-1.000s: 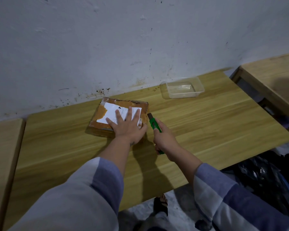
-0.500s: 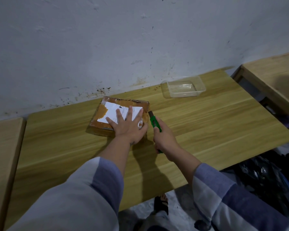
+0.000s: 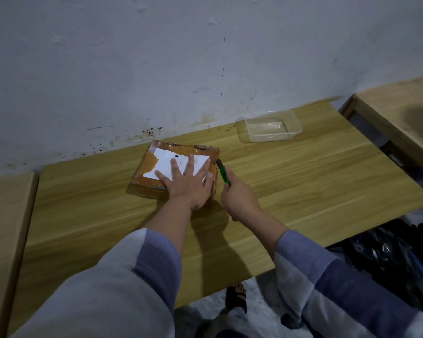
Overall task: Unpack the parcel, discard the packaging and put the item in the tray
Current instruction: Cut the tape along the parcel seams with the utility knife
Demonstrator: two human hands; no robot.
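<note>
The green knife [image 3: 223, 173] has slid a little further along the box [image 3: 173, 164] near the desk's [image 3: 315, 181] back edge. The right hand [image 3: 239, 198] grips it, and the left hand [image 3: 188, 184] presses flat on the box. The blade could slip and nick those fingers [image 3: 206, 167].

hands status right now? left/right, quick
Left hand: open, fingers spread, pressing flat on the parcel.
Right hand: closed on the green cutter, tip at the parcel's right edge.

Grey-and-blue striped long sleeves [image 3: 137, 272], dark sandal [image 3: 236, 298] on foot.
</note>
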